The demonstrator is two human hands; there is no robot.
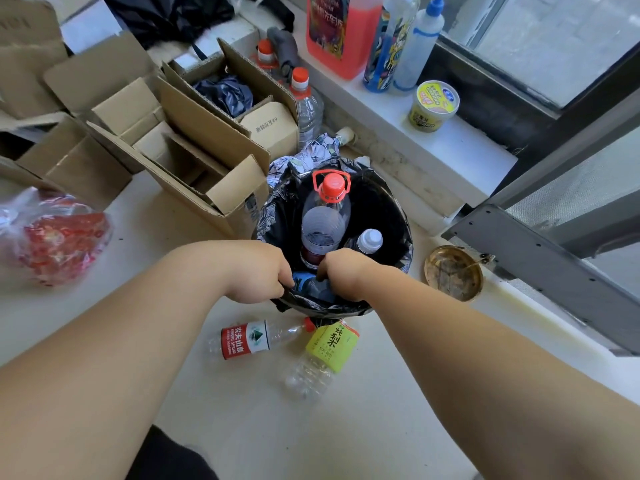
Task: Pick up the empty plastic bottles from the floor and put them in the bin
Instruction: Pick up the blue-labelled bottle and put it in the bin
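1. Bin (403,216), lined with a black bag (277,216), is seen from the head camera on the pale floor (363,427) beside a cardboard box (207,161).
2. The bag's near edge is gripped by the closed left hand (258,271) and closed right hand (341,273).
3. A large red-capped bottle (325,220) and a white-capped bottle (369,241) are held inside the bin.
4. A red-labelled bottle (256,339) and a yellow-labelled bottle (322,358) are left lying on the floor just before the bin, touching each other.
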